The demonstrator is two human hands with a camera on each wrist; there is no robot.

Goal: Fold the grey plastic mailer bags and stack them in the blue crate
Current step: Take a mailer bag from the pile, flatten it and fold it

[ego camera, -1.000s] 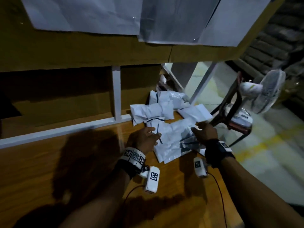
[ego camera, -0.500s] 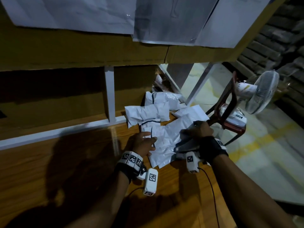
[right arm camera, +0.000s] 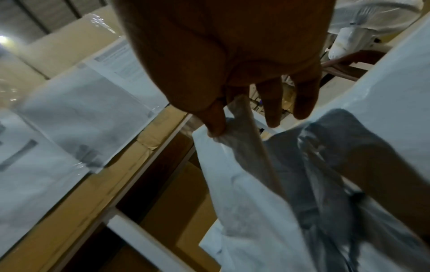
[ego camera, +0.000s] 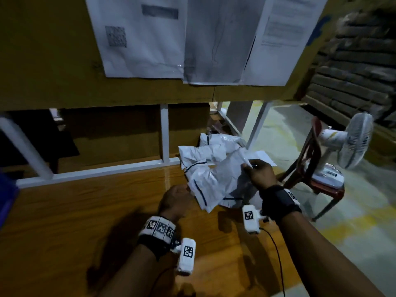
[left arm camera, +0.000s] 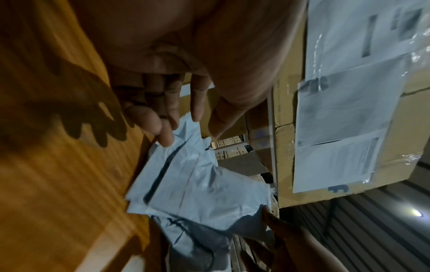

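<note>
A grey mailer bag [ego camera: 216, 181] with a dark stripe lies crumpled on the wooden table [ego camera: 85, 211], its right edge lifted. My right hand [ego camera: 246, 167] pinches that edge between thumb and forefinger, seen close in the right wrist view [right arm camera: 221, 127] on the mailer bag [right arm camera: 251, 184]. My left hand [ego camera: 188, 189] sits at the bag's left corner; its fingertips [left arm camera: 166, 139] touch the mailer bag [left arm camera: 197, 184] while the thumb stands apart. More mailer bags [ego camera: 203, 151] are piled just behind. A blue object [ego camera: 6, 196], possibly the crate, shows at the far left edge.
A white frame rail [ego camera: 107, 171] runs along the table's back, with a cardboard wall and taped papers [ego camera: 150, 35] above it. Off the table's right edge stand a red chair [ego camera: 310, 159] and a white fan [ego camera: 353, 142].
My right hand has taken the bag's right edge and raised it off the pile. My left hand has slid back to the bag's near left corner.
</note>
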